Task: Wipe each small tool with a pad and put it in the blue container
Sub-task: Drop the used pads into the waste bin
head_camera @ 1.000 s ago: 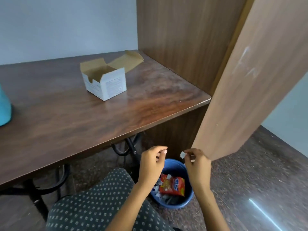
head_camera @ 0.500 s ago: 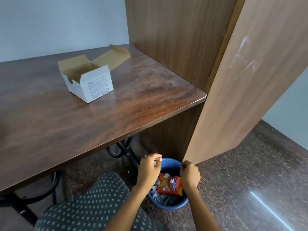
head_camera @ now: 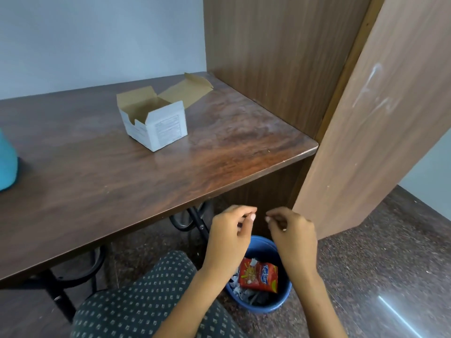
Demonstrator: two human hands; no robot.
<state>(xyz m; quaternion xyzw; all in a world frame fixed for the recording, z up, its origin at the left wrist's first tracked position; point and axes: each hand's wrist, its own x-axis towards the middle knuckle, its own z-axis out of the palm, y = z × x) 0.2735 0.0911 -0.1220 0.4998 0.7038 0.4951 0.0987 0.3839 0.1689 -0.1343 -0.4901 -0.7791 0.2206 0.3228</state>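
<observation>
Blue container (head_camera: 283,302) sits directly below both hands, so I'd release well over its rim; whether left hand (head_camera: 228,236) or right hand (head_camera: 291,231) pinches anything, I cannot tell.

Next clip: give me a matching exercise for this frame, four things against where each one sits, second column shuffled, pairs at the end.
Things
1. white carton
2. blue bin
3. red snack packet
4. teal object

Places
A. at the table's left edge, partly out of frame
B. inside the bin, among paper scraps
C. on the floor beneath both hands
D. on the table top, flaps open

Pairs: 1-D, 2-C, 3-B, 4-A
</observation>
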